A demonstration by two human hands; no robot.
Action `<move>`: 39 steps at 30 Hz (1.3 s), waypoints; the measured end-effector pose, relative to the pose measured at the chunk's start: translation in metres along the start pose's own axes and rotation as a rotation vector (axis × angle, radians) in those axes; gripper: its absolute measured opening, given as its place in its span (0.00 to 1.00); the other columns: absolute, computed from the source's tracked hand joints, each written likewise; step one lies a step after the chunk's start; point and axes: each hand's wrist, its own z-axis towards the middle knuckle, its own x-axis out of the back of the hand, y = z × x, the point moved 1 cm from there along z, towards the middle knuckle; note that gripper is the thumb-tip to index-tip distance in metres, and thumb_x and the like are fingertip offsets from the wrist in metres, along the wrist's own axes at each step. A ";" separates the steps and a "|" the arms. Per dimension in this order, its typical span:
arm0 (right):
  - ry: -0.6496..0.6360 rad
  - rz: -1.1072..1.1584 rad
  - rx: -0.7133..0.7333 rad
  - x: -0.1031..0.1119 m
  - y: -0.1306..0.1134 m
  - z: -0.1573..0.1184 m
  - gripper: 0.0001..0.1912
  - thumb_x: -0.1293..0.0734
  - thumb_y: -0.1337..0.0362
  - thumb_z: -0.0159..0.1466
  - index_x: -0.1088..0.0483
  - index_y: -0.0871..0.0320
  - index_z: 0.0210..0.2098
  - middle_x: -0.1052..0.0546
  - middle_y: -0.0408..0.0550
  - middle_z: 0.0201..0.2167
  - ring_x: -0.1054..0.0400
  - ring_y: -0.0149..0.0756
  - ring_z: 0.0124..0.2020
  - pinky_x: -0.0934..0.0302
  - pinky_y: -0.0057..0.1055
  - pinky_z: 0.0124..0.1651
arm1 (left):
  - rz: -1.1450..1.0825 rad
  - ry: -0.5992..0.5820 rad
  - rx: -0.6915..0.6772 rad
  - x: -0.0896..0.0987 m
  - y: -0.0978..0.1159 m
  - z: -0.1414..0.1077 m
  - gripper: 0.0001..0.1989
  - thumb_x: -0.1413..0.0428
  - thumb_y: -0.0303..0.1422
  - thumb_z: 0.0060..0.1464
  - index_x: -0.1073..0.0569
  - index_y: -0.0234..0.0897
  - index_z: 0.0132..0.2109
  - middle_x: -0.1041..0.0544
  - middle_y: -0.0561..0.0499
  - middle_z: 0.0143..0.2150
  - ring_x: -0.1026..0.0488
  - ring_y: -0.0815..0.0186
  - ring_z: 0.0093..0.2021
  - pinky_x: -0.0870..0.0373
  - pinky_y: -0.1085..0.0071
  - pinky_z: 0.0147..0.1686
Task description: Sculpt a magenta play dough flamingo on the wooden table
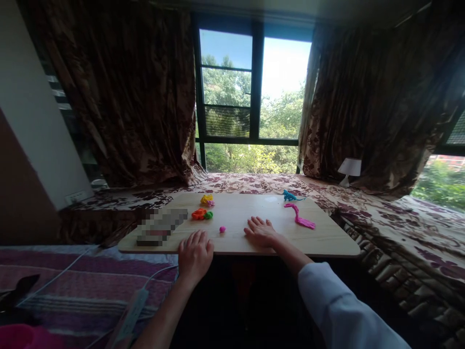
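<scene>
My right hand (pixel 259 231) lies flat on the pale wooden table (pixel 232 246), palm down with fingers spread and nothing under them that I can see. At the table's front edge rests my left hand (pixel 196 249), knuckles up, its fingers laid on the board. Between the two hands sits a small pink ball (pixel 222 229), touched by neither. Beyond my left hand are orange clay (pixel 198 214) and green clay (pixel 208 215), with yellow clay (pixel 206 198) and pale pink clay (pixel 210 204) farther back. A pink long-necked clay figure (pixel 305 223) lies right of my right hand; a blue clay animal (pixel 289 195) stands behind it.
A blurred-out flat box (pixel 160 230) lies on the table's left side. Behind the table is a flower-patterned ledge (pixel 240 183) with a small white lamp (pixel 349 167) at right. A power strip (pixel 131 310) and cable lie on the striped cloth at lower left.
</scene>
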 end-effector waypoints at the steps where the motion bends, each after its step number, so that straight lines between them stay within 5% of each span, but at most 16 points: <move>1: 0.011 0.000 -0.065 0.002 0.004 0.010 0.31 0.55 0.48 0.64 0.56 0.58 0.61 0.58 0.54 0.63 0.67 0.44 0.63 0.68 0.52 0.58 | 0.001 0.000 -0.002 -0.001 0.000 0.000 0.19 0.58 0.36 0.55 0.31 0.35 0.49 0.32 0.42 0.53 0.40 0.57 0.55 0.48 0.58 0.53; 4: 0.054 -0.014 -0.121 0.003 0.007 0.021 0.29 0.55 0.51 0.65 0.55 0.59 0.61 0.57 0.55 0.63 0.66 0.44 0.63 0.68 0.53 0.58 | -0.001 0.002 -0.003 -0.003 -0.002 0.001 0.19 0.59 0.35 0.55 0.32 0.35 0.49 0.32 0.42 0.53 0.40 0.57 0.55 0.49 0.58 0.53; 12: 0.118 -0.042 0.345 -0.016 -0.020 -0.059 0.33 0.55 0.45 0.63 0.58 0.57 0.62 0.55 0.51 0.63 0.66 0.38 0.63 0.74 0.46 0.61 | 0.000 -0.005 0.009 0.000 -0.001 0.000 0.19 0.59 0.35 0.56 0.32 0.34 0.49 0.32 0.42 0.53 0.40 0.57 0.55 0.49 0.58 0.52; 22: 0.004 -0.006 -0.066 0.006 0.002 0.016 0.35 0.57 0.46 0.63 0.56 0.62 0.62 0.59 0.56 0.63 0.67 0.46 0.63 0.72 0.54 0.58 | 0.018 -0.022 -0.016 -0.006 -0.001 0.001 0.19 0.59 0.36 0.56 0.32 0.35 0.49 0.32 0.42 0.53 0.40 0.57 0.55 0.48 0.58 0.52; 28: 0.049 -0.050 0.306 -0.009 -0.014 -0.043 0.33 0.56 0.46 0.63 0.58 0.56 0.62 0.56 0.48 0.63 0.67 0.40 0.63 0.76 0.48 0.60 | -0.038 -0.022 0.003 -0.005 0.000 0.000 0.19 0.59 0.36 0.55 0.32 0.35 0.50 0.32 0.42 0.53 0.41 0.57 0.56 0.49 0.58 0.53; 31: 0.020 -0.029 0.349 -0.010 -0.017 -0.058 0.33 0.58 0.45 0.63 0.59 0.55 0.62 0.56 0.47 0.64 0.67 0.39 0.63 0.76 0.47 0.60 | -0.031 -0.035 0.013 -0.002 0.002 0.000 0.19 0.59 0.36 0.56 0.32 0.34 0.50 0.33 0.41 0.54 0.41 0.57 0.56 0.49 0.58 0.53; 36: 0.005 -0.055 0.113 0.004 -0.011 -0.009 0.31 0.55 0.46 0.63 0.53 0.54 0.61 0.55 0.52 0.63 0.65 0.46 0.63 0.72 0.55 0.57 | -0.006 -0.044 0.003 -0.002 0.000 0.002 0.19 0.59 0.37 0.56 0.32 0.35 0.49 0.33 0.42 0.54 0.40 0.57 0.55 0.48 0.59 0.53; 39: 0.016 -0.007 0.055 0.025 0.000 0.020 0.24 0.50 0.50 0.63 0.44 0.49 0.56 0.44 0.52 0.59 0.56 0.47 0.60 0.62 0.57 0.54 | -0.038 -0.039 0.022 -0.003 -0.009 0.007 0.20 0.58 0.38 0.55 0.33 0.34 0.50 0.32 0.42 0.52 0.38 0.57 0.53 0.45 0.60 0.51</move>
